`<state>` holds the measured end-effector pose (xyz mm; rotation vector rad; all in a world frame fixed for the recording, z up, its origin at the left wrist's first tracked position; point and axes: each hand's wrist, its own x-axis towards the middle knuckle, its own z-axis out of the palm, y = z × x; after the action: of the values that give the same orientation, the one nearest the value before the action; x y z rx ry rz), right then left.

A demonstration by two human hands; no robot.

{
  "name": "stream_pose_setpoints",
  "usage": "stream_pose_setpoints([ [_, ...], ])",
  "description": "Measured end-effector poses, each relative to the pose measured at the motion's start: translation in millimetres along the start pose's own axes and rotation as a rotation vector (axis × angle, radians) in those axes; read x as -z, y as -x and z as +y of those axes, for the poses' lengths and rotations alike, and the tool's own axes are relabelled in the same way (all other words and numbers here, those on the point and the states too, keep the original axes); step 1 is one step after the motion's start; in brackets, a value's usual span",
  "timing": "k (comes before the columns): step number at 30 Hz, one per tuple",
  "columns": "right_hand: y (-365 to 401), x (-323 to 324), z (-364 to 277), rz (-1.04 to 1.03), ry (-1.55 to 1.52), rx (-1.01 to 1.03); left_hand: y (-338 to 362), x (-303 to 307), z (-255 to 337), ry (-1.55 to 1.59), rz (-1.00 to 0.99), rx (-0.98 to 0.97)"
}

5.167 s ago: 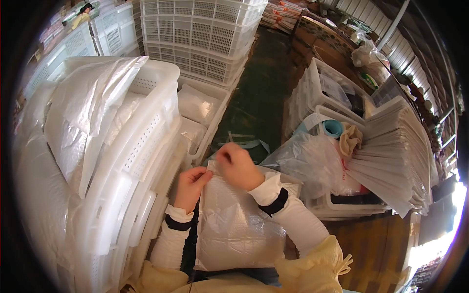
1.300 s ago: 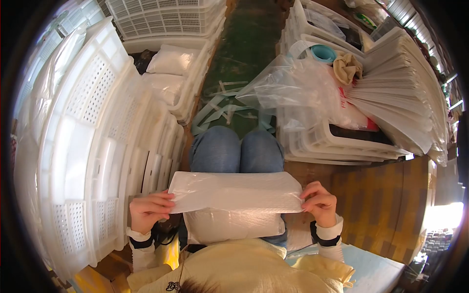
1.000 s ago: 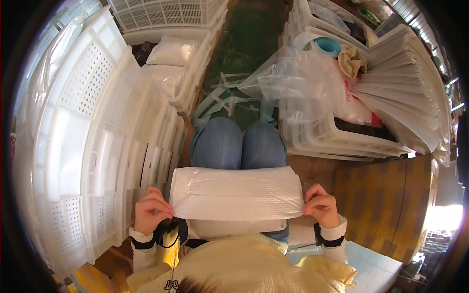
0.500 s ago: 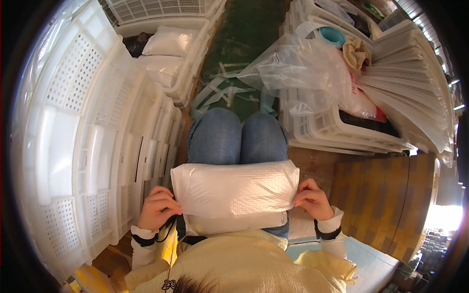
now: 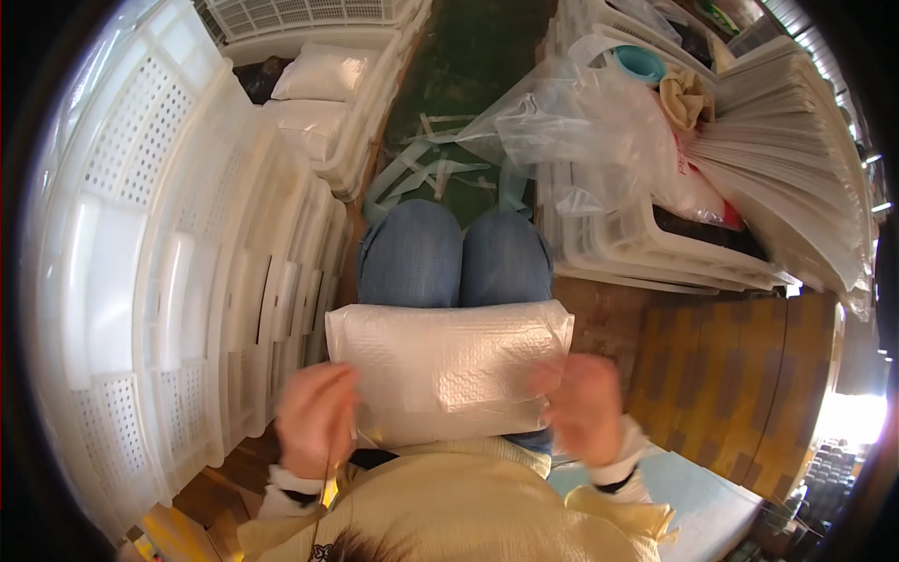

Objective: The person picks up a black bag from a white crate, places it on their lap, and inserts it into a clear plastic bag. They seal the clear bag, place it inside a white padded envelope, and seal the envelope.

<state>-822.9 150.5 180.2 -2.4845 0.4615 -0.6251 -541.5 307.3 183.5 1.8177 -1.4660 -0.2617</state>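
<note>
A white padded bubble-wrap package [image 5: 449, 365] lies across the lap, over the thighs of the blue jeans. Its bubbled surface catches the light on the right half, and a fold edge runs along its upper side. My left hand [image 5: 316, 421] is at the package's left edge, with the fingers smeared by motion. Over the right edge of the package, my right hand [image 5: 585, 407] is blurred too, its fingertips in front of the wrap. Whether either hand grips the wrap cannot be made out.
Stacked white plastic crates [image 5: 140, 234] rise on the left. White padded packages [image 5: 323, 73] fill a crate ahead. On the right, crates [image 5: 609, 234] bear clear plastic film [image 5: 562, 122], a blue tape roll [image 5: 640, 64] and a fanned stack of white sheets [image 5: 777, 150]. Taped cardboard boxes [image 5: 730, 384] stand nearby.
Both hands, earlier pinching the package's side edges, have shifted and are now blurred. My right hand has moved inward over the wrap. The upper layer's lower edge shows less distinctly.
</note>
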Motion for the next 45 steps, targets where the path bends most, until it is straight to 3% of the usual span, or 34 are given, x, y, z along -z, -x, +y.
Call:
stream_pose_setpoints([
  [2,-28.6,-24.4,-47.1,-0.252,0.222,-0.027,-14.0,-28.1,25.5,-0.065,-0.176,-0.1],
  [5,-19.6,-68.1,-40.6,-0.223,0.288,-0.016,-18.8,-65.4,12.2,-0.183,-0.358,0.01],
  [11,-15.8,-69.4,-43.9,-0.223,0.35,-0.056,-8.1,-66.0,2.3,-0.345,-0.32,0.007],
  [14,-0.8,-73.1,-41.2,-0.15,0.436,-0.134,10.8,-67.5,-3.4,-0.279,-0.259,0.138],
  [17,21.5,-79.7,-35.7,-0.025,0.255,-0.408,26.3,-69.7,-12.5,0.225,-0.054,0.332],
  [20,17.7,-77.6,-31.1,0.28,-0.223,-0.644,35.8,-70.5,-25.4,0.784,-0.272,0.668],
  [21,22.7,-73.9,-29.2,0.208,-0.507,-0.793,41.2,-74.3,-36.2,0.676,-0.293,0.634],
  [24,35.3,-74.5,0.2,0.057,-0.317,-0.702,52.8,-79.9,-54.3,0.455,-0.35,0.555],
  [26,32.9,-79.7,18.4,0.164,-0.503,-0.798,46.1,-77.3,-49.7,0.452,-0.391,0.532],
  [30,34.0,-94.4,32.3,0.33,-0.912,-0.821,20.6,-70.4,-18.9,0.852,-0.38,0.684],
  [31,20.4,-86.1,22.7,0.383,-0.995,-0.886,-3.5,-61.0,-9.0,0.804,-0.393,0.612],
  [34,-7.4,-71.0,22.8,0.526,-1.085,-0.888,-62.9,-37.0,-4.3,0.675,-0.678,0.442],
  [37,-37.9,-60.5,55.4,0.604,-1.049,-0.816,-106.4,-28.1,-7.3,0.601,-0.562,0.374],
  [40,-76.3,-53.1,91.3,0.644,-1.03,-0.843,-110.7,-30.5,-34.2,0.863,-0.455,0.766],
  [41,-89.5,-48.7,102.2,0.644,-1.031,-0.86,-124.8,-37.9,-40.6,0.78,-0.407,0.665],
  [44,-126.2,-33.7,123.3,0.604,-1.019,-0.935,-152.2,-36.5,-51.7,0.962,-0.411,0.853],
  [45,-139.9,-26.4,126.3,0.582,-1.016,-0.964,-166.6,-34.4,-38.3,0.839,-0.34,0.906],
])
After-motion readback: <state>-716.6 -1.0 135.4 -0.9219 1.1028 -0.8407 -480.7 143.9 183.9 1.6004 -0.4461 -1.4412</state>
